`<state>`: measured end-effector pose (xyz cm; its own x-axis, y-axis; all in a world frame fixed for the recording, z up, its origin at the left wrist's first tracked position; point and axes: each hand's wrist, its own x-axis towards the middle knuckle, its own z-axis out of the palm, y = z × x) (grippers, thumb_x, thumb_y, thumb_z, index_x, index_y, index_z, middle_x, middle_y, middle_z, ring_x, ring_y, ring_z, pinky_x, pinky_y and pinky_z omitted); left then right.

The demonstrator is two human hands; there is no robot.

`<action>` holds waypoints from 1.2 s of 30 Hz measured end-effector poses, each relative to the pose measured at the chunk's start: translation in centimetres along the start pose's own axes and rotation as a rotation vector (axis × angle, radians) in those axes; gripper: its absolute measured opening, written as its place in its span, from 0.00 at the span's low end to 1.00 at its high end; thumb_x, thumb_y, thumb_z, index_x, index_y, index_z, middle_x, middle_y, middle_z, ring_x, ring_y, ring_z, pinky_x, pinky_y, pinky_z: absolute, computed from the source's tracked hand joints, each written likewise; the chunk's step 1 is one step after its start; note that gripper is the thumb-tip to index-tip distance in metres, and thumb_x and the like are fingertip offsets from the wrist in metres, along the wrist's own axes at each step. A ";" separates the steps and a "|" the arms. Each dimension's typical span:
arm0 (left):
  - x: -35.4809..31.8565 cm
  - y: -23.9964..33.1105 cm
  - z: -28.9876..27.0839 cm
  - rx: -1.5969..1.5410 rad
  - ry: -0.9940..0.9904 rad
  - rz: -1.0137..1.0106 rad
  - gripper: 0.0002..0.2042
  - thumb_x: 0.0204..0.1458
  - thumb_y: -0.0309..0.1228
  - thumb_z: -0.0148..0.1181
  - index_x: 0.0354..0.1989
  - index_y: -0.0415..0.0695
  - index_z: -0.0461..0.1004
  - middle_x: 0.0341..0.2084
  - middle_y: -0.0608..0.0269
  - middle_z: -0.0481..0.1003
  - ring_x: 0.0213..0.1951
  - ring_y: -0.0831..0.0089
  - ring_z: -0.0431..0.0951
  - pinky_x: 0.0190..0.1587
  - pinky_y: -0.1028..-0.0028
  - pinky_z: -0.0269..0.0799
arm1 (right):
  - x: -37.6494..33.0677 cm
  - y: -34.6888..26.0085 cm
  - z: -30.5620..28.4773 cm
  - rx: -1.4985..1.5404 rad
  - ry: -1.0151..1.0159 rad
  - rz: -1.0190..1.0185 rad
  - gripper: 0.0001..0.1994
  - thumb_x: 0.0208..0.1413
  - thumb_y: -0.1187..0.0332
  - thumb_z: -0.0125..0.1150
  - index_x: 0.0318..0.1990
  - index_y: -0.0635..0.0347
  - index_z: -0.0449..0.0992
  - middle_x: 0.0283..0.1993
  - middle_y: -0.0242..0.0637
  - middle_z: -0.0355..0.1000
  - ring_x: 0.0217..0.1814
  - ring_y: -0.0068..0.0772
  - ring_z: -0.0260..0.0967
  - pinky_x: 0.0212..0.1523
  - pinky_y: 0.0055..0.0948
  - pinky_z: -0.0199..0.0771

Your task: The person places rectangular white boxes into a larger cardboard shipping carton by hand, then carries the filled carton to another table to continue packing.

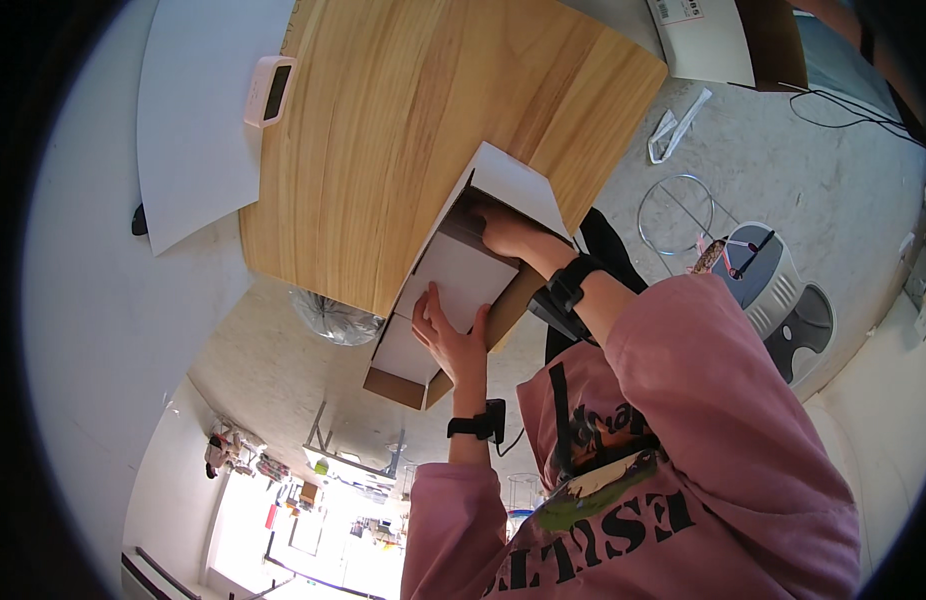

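A long cardboard box (520, 183), white outside and brown inside, lies open and slanted across the table's near edge. White boards or inner cartons (463, 268) lie inside it, split by a seam. My left hand (450, 338) rests on the white surface with its fingers spread, holding nothing. At the far end of the box, my right hand (508, 232) reaches down into the shaded brown interior. Its fingers are partly hidden there, so whether they grip anything is unclear. Each wrist wears a black strap with a small device (491, 421).
The wooden table (383, 130) carries a pink digital clock (271, 91) beside a white board (198, 120). A clear plastic bag (335, 318) is below the table edge. To the right are a grey stool (758, 265), a metal ring frame (675, 220) and another carton (705, 45).
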<state>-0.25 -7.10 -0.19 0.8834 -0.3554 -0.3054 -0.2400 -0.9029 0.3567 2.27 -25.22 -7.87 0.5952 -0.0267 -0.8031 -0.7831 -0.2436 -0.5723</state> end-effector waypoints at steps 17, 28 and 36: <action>0.0 0.0 0.1 -0.001 -0.004 -0.017 0.40 0.36 0.38 0.71 0.61 0.47 0.59 0.52 0.52 0.58 0.55 0.53 0.57 0.57 0.56 0.55 | -1.1 0.2 1.3 0.150 0.071 -0.068 0.29 0.44 0.84 0.42 0.57 0.52 0.67 0.55 0.50 0.66 0.57 0.48 0.63 0.55 0.35 0.64; -0.1 -0.1 0.0 0.001 -0.002 -0.009 0.40 0.36 0.38 0.71 0.60 0.47 0.59 0.52 0.52 0.58 0.55 0.53 0.57 0.57 0.56 0.54 | -2.0 0.5 1.8 0.161 0.038 -0.074 0.28 0.45 0.84 0.43 0.57 0.54 0.65 0.54 0.53 0.66 0.56 0.50 0.64 0.54 0.35 0.64; -0.1 -0.1 -0.1 0.008 0.005 0.005 0.39 0.36 0.37 0.71 0.60 0.47 0.59 0.52 0.52 0.58 0.55 0.52 0.57 0.56 0.56 0.55 | -3.7 -0.3 1.6 0.206 0.058 -0.100 0.30 0.44 0.84 0.44 0.58 0.53 0.64 0.54 0.53 0.64 0.56 0.52 0.62 0.55 0.36 0.64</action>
<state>-0.26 -6.93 -0.15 0.8839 -0.3592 -0.2994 -0.2478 -0.9028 0.3515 0.01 -23.46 -4.98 0.6767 -0.0697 -0.7329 -0.7361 -0.0445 -0.6754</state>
